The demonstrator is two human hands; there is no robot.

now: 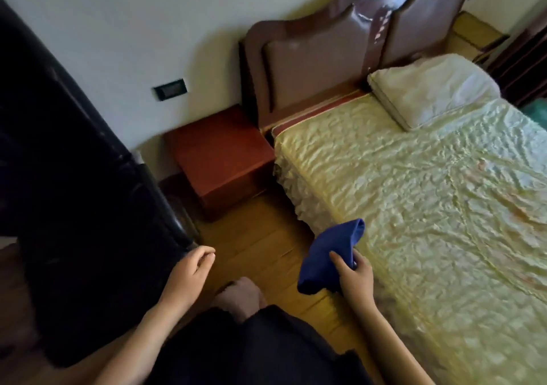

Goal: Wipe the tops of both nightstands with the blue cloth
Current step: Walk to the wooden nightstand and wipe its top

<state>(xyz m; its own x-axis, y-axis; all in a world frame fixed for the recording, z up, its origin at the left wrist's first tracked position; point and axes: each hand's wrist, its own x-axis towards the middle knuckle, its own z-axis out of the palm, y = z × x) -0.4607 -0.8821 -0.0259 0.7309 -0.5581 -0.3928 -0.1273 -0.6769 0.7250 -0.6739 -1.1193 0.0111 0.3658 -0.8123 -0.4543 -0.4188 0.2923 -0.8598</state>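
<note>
A reddish-brown nightstand (219,144) stands against the wall, left of the bed's headboard, with nothing on its top. My right hand (353,278) holds a bunched blue cloth (328,257) over the floor beside the bed's edge, well short of the nightstand. My left hand (191,272) hangs empty with its fingers loosely curled, close to a dark cabinet. A second nightstand (473,33) shows partly at the far side of the headboard, in light wood, mostly hidden.
A tall dark cabinet (74,192) fills the left side. The bed (429,207) with a pale yellow cover and a white pillow (432,88) takes the right. A narrow strip of wooden floor (266,236) runs between them toward the nightstand. My foot (241,296) is below.
</note>
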